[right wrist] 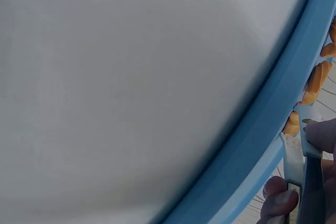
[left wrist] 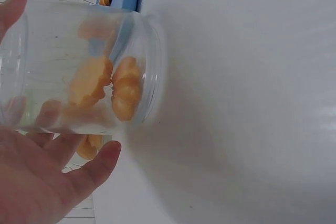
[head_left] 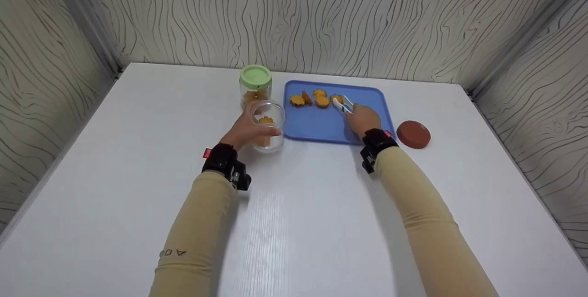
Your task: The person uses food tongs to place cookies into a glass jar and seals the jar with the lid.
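My left hand [head_left: 245, 129] grips a clear jar [head_left: 270, 145] with no lid on it, thumb on one side and fingers on the other. Inside, a few orange-brown cookies [left wrist: 126, 88] lie near the bottom in the left wrist view. Over the blue tray [head_left: 317, 127], my right hand [head_left: 365, 119] holds a pair of white and blue tongs [head_left: 341, 106]. The tong tips are right at a cookie [head_left: 336, 98] on the tray. Several more cookies [head_left: 322, 101] lie left of it, along the tray's far part.
A second jar with a light green lid [head_left: 256, 76] stands behind my left hand, with cookies inside. Right of the tray lies a reddish-brown round lid [head_left: 413, 134]. The white table [head_left: 303, 223] meets patterned walls [head_left: 294, 17] at the back and sides.
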`<state>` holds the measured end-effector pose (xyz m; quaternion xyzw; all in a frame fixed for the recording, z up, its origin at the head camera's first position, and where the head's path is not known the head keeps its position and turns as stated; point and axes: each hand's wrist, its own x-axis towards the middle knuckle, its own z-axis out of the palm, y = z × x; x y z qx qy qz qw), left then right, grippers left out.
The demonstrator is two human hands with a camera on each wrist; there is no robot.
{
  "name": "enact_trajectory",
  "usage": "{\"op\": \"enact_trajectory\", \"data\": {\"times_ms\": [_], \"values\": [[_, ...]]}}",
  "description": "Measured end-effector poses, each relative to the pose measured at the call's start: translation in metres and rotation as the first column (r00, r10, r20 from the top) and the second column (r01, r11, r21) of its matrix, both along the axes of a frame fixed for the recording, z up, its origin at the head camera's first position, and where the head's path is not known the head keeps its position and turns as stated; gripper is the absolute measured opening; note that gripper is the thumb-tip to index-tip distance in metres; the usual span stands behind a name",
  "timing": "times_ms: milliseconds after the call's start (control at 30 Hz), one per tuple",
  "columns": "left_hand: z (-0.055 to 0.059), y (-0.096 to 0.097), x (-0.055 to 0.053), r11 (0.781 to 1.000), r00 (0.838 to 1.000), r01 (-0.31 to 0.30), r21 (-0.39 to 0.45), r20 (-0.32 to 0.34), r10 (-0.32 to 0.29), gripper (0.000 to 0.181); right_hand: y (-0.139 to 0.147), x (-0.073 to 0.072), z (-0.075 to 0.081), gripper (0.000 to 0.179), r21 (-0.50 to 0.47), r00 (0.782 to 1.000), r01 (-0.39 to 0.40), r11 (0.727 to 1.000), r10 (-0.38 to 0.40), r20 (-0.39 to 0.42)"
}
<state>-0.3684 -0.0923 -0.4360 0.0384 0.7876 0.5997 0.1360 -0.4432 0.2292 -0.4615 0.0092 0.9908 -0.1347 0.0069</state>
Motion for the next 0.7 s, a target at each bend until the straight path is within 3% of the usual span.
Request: {"op": "enact_trajectory", "data": {"times_ms": [367, 567, 700], "values": [[0.000, 0.000, 0.000, 1.000, 1.000, 0.009, 0.020, 0.025, -0.009, 0.102, 0.002, 0.009, 0.001, 0.032, -0.026, 1.000, -0.004, 1.000, 0.004, -0.017], [0.003, 0.001, 0.002, 1.000, 1.000, 0.016, 0.001, 0.012, -0.016, 0.102, 0.004, 0.022, 0.001, 0.032, 0.035, 0.996, -0.057, 0.998, 0.060, -0.072], [0.019, 0.000, 0.013, 1.000, 0.999, 0.021, 0.015, 0.042, -0.022, 0.097, 0.006, 0.030, -0.001, 0.029, 0.055, 0.990, -0.098, 0.994, 0.103, -0.101]]}}
